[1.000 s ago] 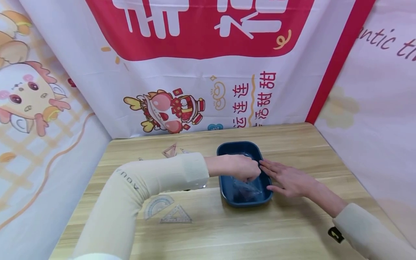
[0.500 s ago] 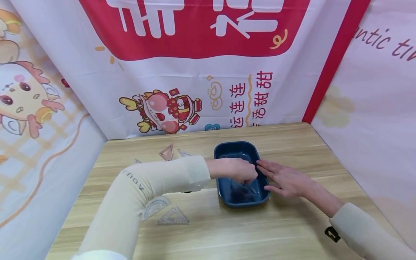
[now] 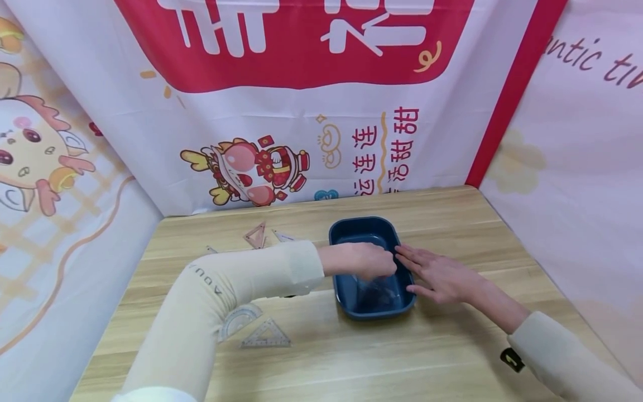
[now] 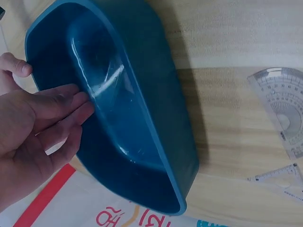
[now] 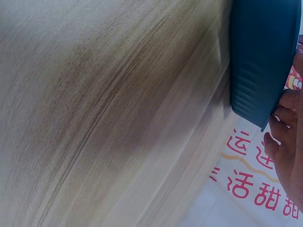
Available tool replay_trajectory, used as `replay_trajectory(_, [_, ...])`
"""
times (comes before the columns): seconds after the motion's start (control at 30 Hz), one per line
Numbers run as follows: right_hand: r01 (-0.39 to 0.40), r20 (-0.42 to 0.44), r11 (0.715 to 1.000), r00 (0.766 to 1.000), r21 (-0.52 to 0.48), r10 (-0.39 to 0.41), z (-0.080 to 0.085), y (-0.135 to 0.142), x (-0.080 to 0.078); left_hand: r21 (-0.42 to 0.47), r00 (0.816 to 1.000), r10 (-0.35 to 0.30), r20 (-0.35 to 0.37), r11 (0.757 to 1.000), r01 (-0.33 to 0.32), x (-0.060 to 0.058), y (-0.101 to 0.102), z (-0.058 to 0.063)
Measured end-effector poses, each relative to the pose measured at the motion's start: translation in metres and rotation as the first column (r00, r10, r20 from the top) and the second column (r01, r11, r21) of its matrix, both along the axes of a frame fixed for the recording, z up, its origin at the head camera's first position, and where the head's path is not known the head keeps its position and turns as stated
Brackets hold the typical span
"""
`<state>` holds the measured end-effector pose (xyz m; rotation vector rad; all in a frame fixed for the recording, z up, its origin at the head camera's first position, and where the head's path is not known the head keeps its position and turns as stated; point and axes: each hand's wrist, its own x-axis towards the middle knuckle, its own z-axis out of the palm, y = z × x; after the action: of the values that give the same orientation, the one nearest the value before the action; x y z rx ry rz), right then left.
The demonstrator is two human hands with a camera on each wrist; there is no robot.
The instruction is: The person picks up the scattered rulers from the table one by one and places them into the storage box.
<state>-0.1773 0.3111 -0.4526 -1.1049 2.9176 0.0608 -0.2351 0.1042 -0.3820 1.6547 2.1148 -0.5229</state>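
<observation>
A dark blue rectangular box (image 3: 375, 315) stands on the wooden table, its open side up. My left hand (image 3: 366, 261) reaches down inside it with bent fingers. In the left wrist view, its thumb and bunched fingertips pinch near a clear plastic piece (image 4: 112, 85), whose outline is faint against the blue. The straight fingers of my right hand (image 3: 442, 276) rest on the box's right wall. In the right wrist view, this hand's fingertips (image 5: 279, 113) are at the rim. The left forearm covers part of the table behind it.
Left of the box lie a clear protractor (image 3: 240, 322) and a clear set square (image 3: 266, 335). Farther back are a pink set square (image 3: 255, 235) and another clear one (image 3: 283, 237), partly behind the left sleeve. Printed cloth (image 3: 281, 100) hangs around the table.
The clear piece inside the box shows at a slightly different angle and more blurred beneath my left hand. The whole head view has shifted a little; my right hand stays at the wall.
</observation>
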Motion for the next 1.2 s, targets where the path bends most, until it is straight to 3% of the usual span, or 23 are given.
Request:
replay_trajectory(0.27, [-0.024,-0.022,1.000,0.999,-0.008,0.024,0.005,-0.003,-0.001,0.047,0.999,-0.011,-0.032,0.999,0.012,0.001,-0.010,0.013])
replay_trajectory(0.6, [-0.036,-0.044,0.999,0.998,-0.033,0.035,0.008,-0.003,0.000,0.127,0.999,-0.027,-0.038,0.991,0.031,0.017,-0.032,0.028])
replay_trajectory(0.77, [-0.026,-0.034,0.999,0.999,-0.019,0.025,0.004,-0.003,-0.002,0.175,0.998,0.012,-0.060,0.984,-0.001,0.026,-0.049,0.034])
replay_trajectory(0.97, [-0.014,-0.031,1.000,0.999,-0.013,0.013,0.000,-0.002,0.000,0.263,0.998,0.039,-0.055,0.964,-0.023,0.036,-0.081,0.034])
replay_trajectory(1.2, [-0.035,-0.047,0.999,0.998,-0.029,0.034,0.000,-0.003,0.002,0.323,0.993,0.050,-0.104,0.946,-0.014,0.042,-0.119,0.024])
